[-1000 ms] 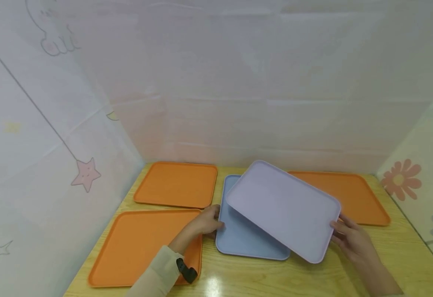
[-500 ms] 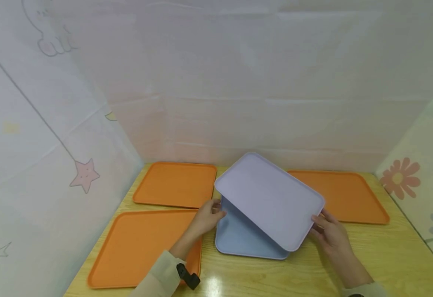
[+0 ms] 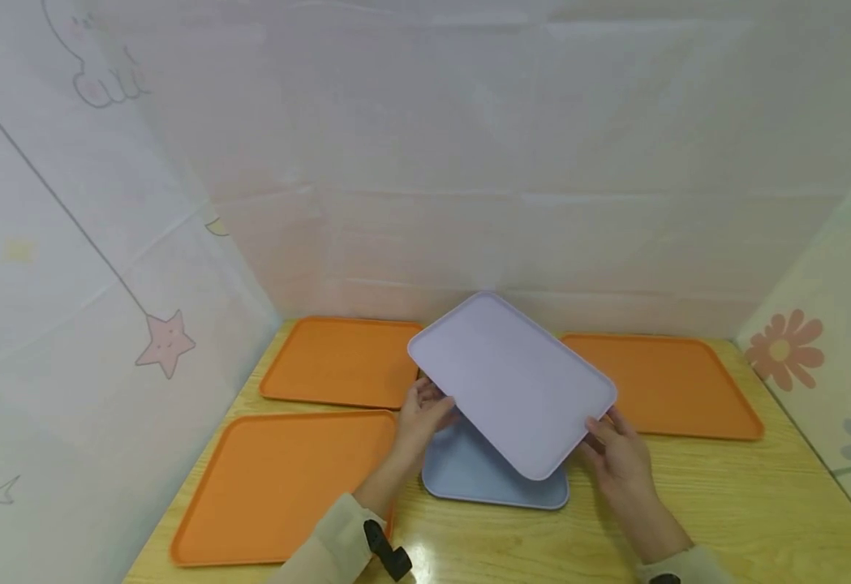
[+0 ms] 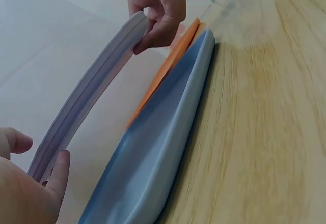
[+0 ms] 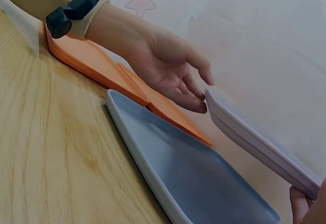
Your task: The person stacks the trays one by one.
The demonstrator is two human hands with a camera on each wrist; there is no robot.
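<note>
A lilac rectangular tray (image 3: 513, 385) is held up, tilted, over a blue tray (image 3: 479, 470) lying on the wooden table. My right hand (image 3: 624, 462) pinches its right end, thumb on the upper rim and fingers below. At the opposite end, my left hand (image 3: 418, 426) reaches to the lilac tray's edge with fingers extended. In the left wrist view the thumb (image 4: 19, 141) stands apart from the rim, while a fingertip (image 4: 63, 159) is right at the underside. The right wrist view also shows a gap between the left thumb and the lilac tray (image 5: 260, 142).
Two orange trays lie on the left, a rear tray (image 3: 345, 361) and a front tray (image 3: 279, 487). Another orange tray (image 3: 673, 385) lies at the back right. Pale printed cloth walls (image 3: 505, 162) enclose the table (image 3: 746, 503) at the back and sides.
The lilac tray has moved left and upward with my right hand, covering more of the blue tray's far part. My left hand has moved from the blue tray's left edge up to the lilac tray.
</note>
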